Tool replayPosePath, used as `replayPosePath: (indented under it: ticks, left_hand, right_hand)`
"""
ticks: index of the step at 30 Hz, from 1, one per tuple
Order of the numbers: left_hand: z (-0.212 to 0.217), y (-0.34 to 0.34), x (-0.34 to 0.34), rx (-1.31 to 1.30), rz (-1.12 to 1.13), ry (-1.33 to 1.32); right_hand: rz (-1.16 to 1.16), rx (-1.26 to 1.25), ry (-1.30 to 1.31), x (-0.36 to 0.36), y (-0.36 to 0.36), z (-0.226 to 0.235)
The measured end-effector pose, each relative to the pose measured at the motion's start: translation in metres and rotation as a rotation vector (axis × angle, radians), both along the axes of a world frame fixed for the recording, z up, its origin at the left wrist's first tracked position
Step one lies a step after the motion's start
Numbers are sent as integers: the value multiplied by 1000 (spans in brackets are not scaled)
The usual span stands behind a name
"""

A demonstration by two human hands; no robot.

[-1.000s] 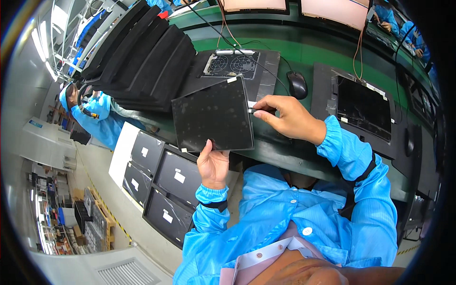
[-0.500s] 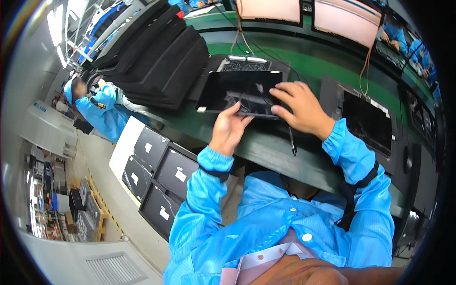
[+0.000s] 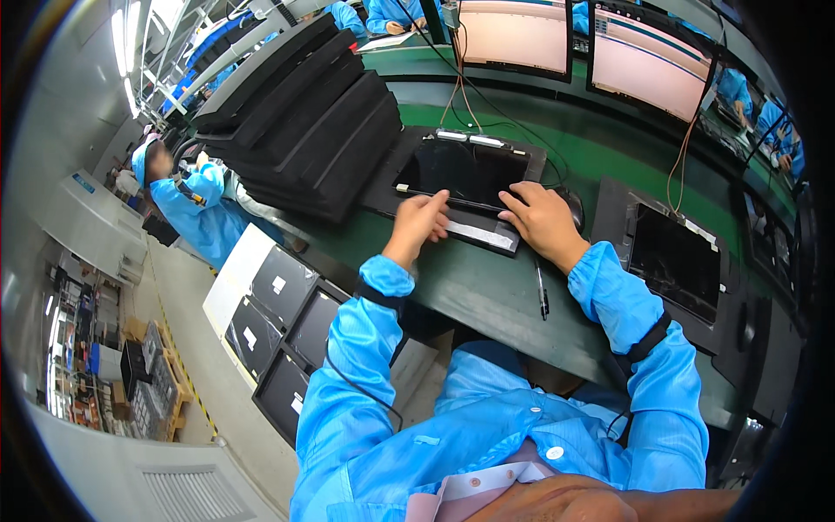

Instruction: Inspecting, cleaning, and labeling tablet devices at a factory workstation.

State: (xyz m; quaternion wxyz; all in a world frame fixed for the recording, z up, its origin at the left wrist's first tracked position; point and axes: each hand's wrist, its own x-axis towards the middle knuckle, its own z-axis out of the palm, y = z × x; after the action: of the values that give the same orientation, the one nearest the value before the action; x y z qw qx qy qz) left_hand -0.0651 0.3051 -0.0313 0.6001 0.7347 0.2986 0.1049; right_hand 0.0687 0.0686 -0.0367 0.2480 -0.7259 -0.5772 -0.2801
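Note:
A flat black panel lies in a black fixture tray on the green bench. My left hand rests on the panel's near left edge, fingers curled over it. My right hand presses flat on the near right edge, next to a white strip along the tray's front. Both sleeves are blue.
A stack of black foam trays stands to the left. A pen lies on the bench near my right wrist. A second tray with a panel sits to the right, two monitors behind. Another person in blue works at left.
The panel was held up tilted in both hands; it has been lowered and now lies flat in the tray with both hands on its near edge.

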Motion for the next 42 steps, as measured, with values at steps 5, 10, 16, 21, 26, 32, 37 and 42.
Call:
replayPosePath:
  ticks: [5, 10, 16, 21, 26, 32, 37, 42]
  left_hand:
    - [-48, 13, -5, 1095, -1, -151]
    - [-52, 26, -7, 1101, -84, -164]
    - [-58, 9, 4, 1181, -73, -212]
    - [-66, 7, 0, 1166, 2, -123]
    - [-27, -42, -145, 1101, 29, -194]
    - [-88, -110, -340, 1054, 305, 665]
    - [-115, -104, -385, 1098, 304, 561]
    - [-117, -67, -360, 1174, 265, 363]
  right_hand:
    - [-41, -93, 119, -1, 12, -5]
    - [8, -87, 100, -4, 21, -2]
    - [-66, -60, 42, -8, 17, -10]
    - [-31, -35, 1, -22, 16, 0]
    - [-113, -245, 115, -50, -39, 12]
    - [-153, -335, 215, -68, -77, -5]
    - [-242, -412, 364, -69, -71, -9]
    - [-144, -218, 108, -79, -116, 14]
